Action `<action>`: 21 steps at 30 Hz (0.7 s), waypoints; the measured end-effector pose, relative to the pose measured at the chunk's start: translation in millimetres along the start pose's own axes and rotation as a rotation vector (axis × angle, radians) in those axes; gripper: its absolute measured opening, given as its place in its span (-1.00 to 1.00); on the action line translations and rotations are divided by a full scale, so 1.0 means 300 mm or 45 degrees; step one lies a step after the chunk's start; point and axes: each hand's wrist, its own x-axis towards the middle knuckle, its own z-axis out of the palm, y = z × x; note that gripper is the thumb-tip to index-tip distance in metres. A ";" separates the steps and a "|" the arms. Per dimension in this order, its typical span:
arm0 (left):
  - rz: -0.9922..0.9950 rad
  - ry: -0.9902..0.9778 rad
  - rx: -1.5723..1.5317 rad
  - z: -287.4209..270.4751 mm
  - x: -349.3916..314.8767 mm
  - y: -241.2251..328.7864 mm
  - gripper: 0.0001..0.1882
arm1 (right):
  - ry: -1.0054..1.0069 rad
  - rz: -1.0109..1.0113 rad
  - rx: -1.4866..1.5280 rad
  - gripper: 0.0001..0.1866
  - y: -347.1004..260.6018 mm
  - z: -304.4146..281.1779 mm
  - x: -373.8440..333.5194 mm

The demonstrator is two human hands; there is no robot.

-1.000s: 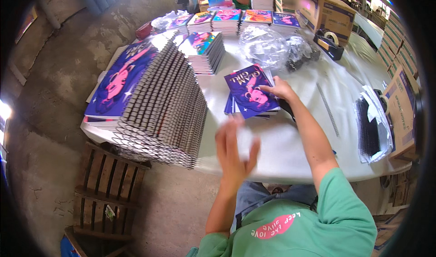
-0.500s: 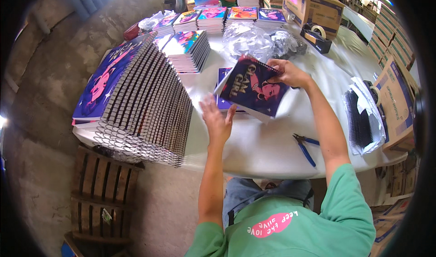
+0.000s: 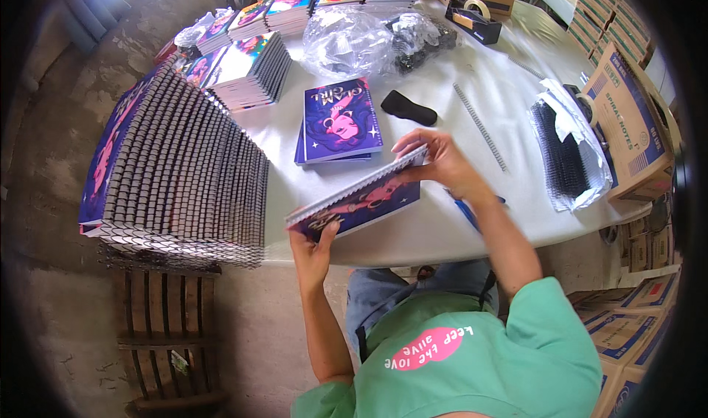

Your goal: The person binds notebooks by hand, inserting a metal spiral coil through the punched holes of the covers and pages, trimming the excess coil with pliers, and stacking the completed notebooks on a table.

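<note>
A purple notebook (image 3: 380, 200) with a pink figure on its cover is tilted in front of me, its pale, toothed binding edge uppermost. My left hand (image 3: 311, 252) grips its left end, thumb on the cover. At the other end, my right hand (image 3: 439, 163) pinches the binding edge and corner. Just beyond lie similar purple notebooks (image 3: 341, 119), one on top of another, flat on the table. Beside these is a black elongated object (image 3: 409, 109). Blue-handled pliers (image 3: 464, 210) are partly hidden under my right forearm.
A tall stack of wire-bound notebooks (image 3: 184, 160) stands at left. Shorter stacks (image 3: 251, 67) and a clear plastic bag (image 3: 346, 42) are farther back. On the right are a wire binding strip (image 3: 479, 126), wrapped black wire bindings (image 3: 562, 156), a carton (image 3: 630, 126) and a tape dispenser (image 3: 476, 23).
The held notebook has come nearer to me and turned with its binding edge up. My left hand, open and apart before, now grips it too. The whole view has shifted.
</note>
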 end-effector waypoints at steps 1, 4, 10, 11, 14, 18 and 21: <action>0.056 0.009 0.053 0.036 0.013 -0.011 -0.58 | 0.108 0.094 0.182 -0.64 0.040 0.050 -0.034; 0.086 0.070 0.028 0.037 0.036 -0.011 -0.50 | 0.202 0.182 0.313 -0.72 0.016 0.084 -0.061; 0.012 -0.053 0.273 0.029 0.015 -0.047 -0.19 | 0.125 0.219 -0.064 -0.64 0.155 0.081 -0.145; 0.029 -0.027 0.278 0.032 0.004 -0.048 -0.12 | 0.210 0.264 0.122 -0.59 0.171 0.103 -0.152; 0.545 0.349 0.813 0.075 -0.012 0.031 0.05 | 0.301 0.359 -0.081 -0.59 0.137 0.118 -0.166; 0.991 0.365 1.573 0.304 -0.015 0.212 -0.33 | 0.162 0.243 -0.201 -0.66 0.148 0.104 -0.165; 0.962 0.100 1.560 0.331 0.020 0.187 -0.68 | -0.475 0.354 -0.025 -0.55 0.154 -0.107 -0.130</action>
